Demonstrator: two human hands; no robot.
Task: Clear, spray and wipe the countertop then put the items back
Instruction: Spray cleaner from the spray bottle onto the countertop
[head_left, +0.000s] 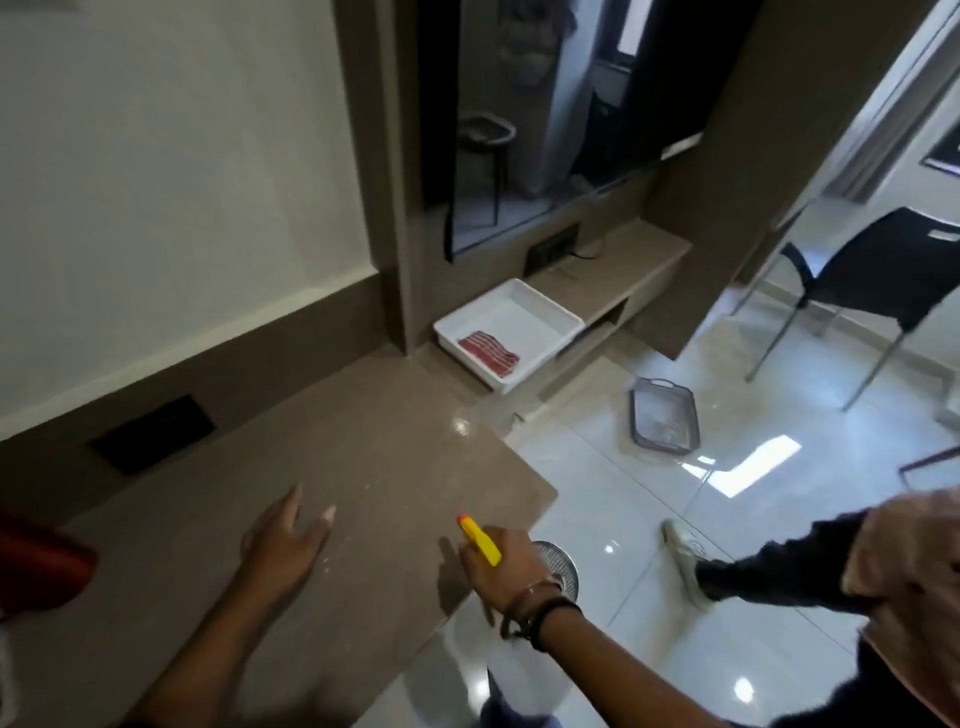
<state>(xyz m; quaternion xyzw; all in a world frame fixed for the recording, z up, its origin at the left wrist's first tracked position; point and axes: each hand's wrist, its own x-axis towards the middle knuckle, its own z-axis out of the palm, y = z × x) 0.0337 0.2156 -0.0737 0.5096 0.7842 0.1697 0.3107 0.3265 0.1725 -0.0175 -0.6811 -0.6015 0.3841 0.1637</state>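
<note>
The brown stone countertop (363, 457) fills the lower left, with small wet specks on its surface. My right hand (506, 569) is shut on a spray bottle with a yellow nozzle (480, 540), held over the counter's right edge and pointing left and away. My left hand (285, 543) hovers just above the counter with fingers spread, holding nothing. The bottle's body is hidden behind my right hand.
A white tray (540, 306) with a red striped cloth (488, 352) sits on a low shelf beyond the counter. A grey basket (665, 415) lies on the glossy tiled floor. A black chair (878, 280) stands right. Another person's leg and shoe (685, 561) are nearby. A red object (36, 564) shows at left.
</note>
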